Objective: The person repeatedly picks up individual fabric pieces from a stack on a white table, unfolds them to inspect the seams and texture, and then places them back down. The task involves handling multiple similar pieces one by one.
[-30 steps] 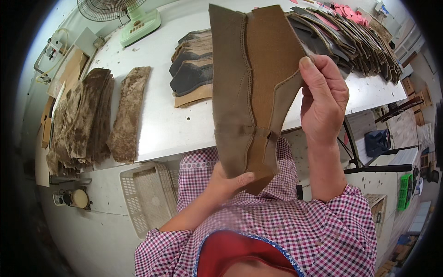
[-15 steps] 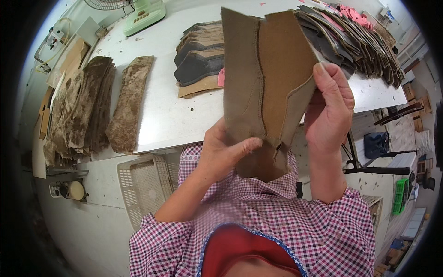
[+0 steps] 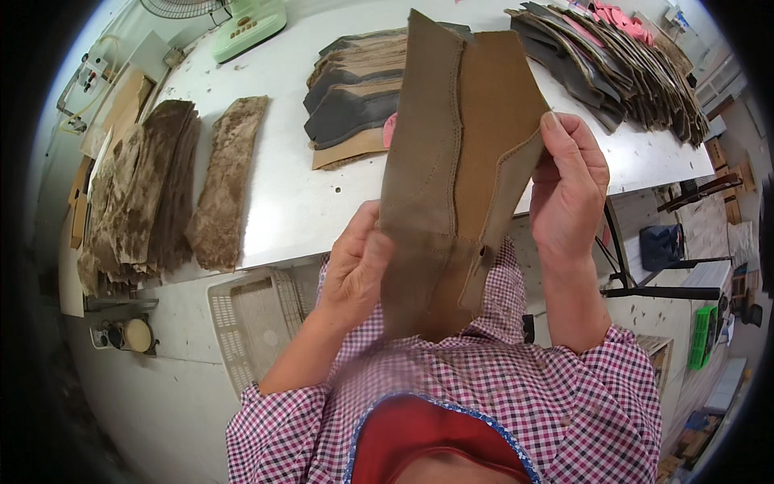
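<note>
Panel of stitched brown material [image 3: 501,105], a single piece, is held upright before one white table [image 3: 298,214] by the right hand [image 3: 571,181], thumb and fingers pinching its right edge, and the left hand [image 3: 353,266], curled closed on its left edge. On the table lie one loose mottled strip [image 3: 230,181], one stack of similar strips [image 3: 137,194] and two piles, middle [image 3: 351,117] and right [image 3: 621,77], overlapped too closely to count, plus one green fan [image 3: 251,31]; one plastic crate [image 3: 226,339] sits below.
</note>
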A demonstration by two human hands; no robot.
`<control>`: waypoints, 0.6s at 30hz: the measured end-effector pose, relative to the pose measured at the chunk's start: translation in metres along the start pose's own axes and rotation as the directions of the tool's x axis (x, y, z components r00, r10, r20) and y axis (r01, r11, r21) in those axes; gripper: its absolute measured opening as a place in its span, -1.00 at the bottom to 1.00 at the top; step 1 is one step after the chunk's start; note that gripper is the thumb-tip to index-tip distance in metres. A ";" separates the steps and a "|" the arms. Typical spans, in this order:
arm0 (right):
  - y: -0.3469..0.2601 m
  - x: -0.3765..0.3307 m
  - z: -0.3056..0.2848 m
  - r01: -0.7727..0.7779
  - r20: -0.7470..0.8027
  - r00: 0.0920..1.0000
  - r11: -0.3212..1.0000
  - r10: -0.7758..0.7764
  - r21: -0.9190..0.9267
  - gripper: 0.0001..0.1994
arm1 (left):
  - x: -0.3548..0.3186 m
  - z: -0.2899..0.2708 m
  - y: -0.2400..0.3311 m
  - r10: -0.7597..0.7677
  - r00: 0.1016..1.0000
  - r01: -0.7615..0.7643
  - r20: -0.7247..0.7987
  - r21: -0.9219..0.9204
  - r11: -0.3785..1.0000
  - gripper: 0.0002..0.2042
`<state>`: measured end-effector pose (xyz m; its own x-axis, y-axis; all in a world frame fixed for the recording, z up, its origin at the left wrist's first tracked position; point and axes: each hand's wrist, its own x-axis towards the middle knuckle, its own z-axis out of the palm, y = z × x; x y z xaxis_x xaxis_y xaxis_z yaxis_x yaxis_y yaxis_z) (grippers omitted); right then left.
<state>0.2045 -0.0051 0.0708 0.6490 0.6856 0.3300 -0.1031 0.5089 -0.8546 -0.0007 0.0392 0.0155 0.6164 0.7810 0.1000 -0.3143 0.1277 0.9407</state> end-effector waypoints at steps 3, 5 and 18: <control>0.001 0.012 -0.006 -0.118 0.097 0.988 0.993 0.120 -0.016 -0.84 | 0.003 -0.003 0.021 0.052 0.999 -0.053 0.010 0.174 0.983 -0.73; -0.001 0.027 -0.012 -0.251 0.271 0.939 0.962 0.213 0.113 -0.82 | 0.011 -0.009 0.047 0.149 0.989 -0.116 -0.023 0.513 0.850 -0.65; 0.062 0.077 -0.081 0.387 0.532 0.684 0.371 0.499 -0.844 -0.77 | 0.034 -0.003 -0.098 0.234 0.876 -0.459 0.422 0.878 0.136 -0.84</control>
<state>0.3093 0.0371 0.0112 -0.0091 0.9999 0.0121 0.8492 0.0142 -0.5279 0.0491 0.0549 -0.0739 0.7709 0.4560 0.4448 0.3079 -0.8780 0.3666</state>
